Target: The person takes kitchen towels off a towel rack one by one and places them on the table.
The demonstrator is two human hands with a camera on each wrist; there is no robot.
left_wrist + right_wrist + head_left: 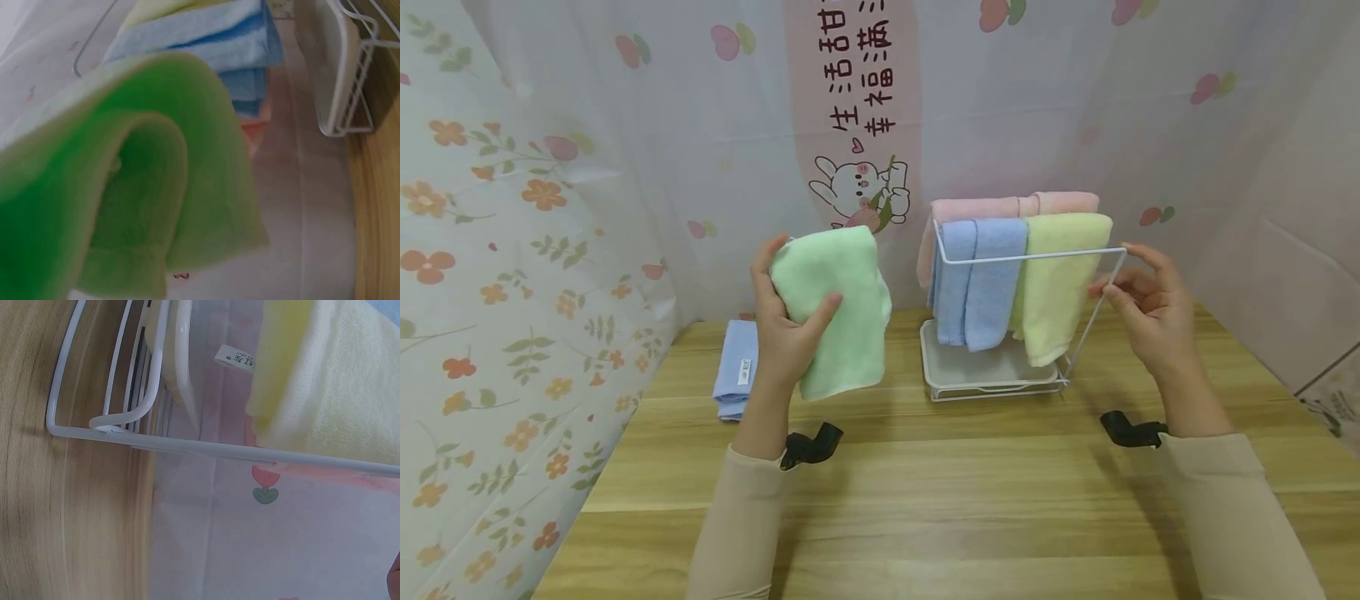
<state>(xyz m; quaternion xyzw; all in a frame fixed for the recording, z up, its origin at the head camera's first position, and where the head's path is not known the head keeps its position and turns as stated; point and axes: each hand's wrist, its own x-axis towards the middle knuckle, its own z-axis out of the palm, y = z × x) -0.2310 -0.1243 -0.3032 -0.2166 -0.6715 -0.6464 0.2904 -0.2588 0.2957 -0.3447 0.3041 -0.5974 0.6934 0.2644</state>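
Observation:
My left hand (786,333) grips a folded light-green towel (842,308), thumb across its front, raised above the table left of a white wire towel rack (1030,257). In the left wrist view the green towel (212,187) hangs in a loose fold, close and blurred. At the rack's upper right corner, my right hand (1153,308) pinches the wire frame. A light-yellow towel (1063,292) and a blue towel (992,287) hang over the front bar. Pink towels (977,208) hang behind them. A folded blue towel (737,367) with a white label lies left of my left hand.
The rack stands on a wooden table (925,500) with a pale tray (985,362) in its base. Behind the table hangs a patterned curtain (722,125). Black wrist mounts (812,446) sit on both wrists.

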